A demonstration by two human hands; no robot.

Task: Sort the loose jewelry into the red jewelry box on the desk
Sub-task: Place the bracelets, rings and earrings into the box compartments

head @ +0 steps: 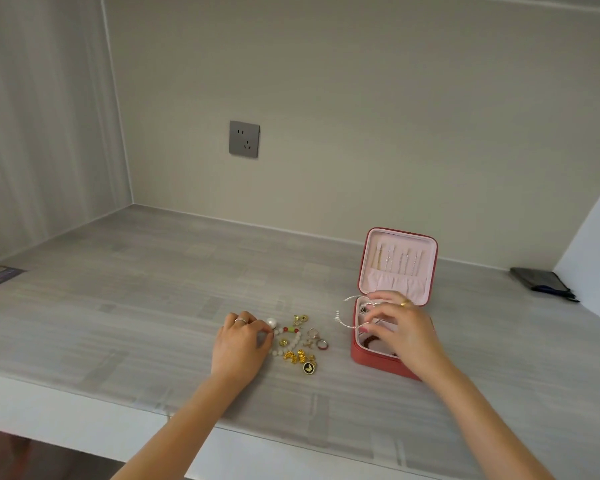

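Left hand (242, 341) at loose jewelry (300, 342); red jewelry box (378, 358) open, holding chains (397, 263).

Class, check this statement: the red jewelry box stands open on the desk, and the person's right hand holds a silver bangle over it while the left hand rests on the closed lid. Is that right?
One detail is wrong. The head view shows the left hand at the loose jewelry on the desk, not on a lid. The red jewelry box is open, and the right hand holds the silver bangle over it.

The right hand (400, 332) hides much of the red jewelry box (378, 358) tray; the loose jewelry (300, 341) is too small to identify.
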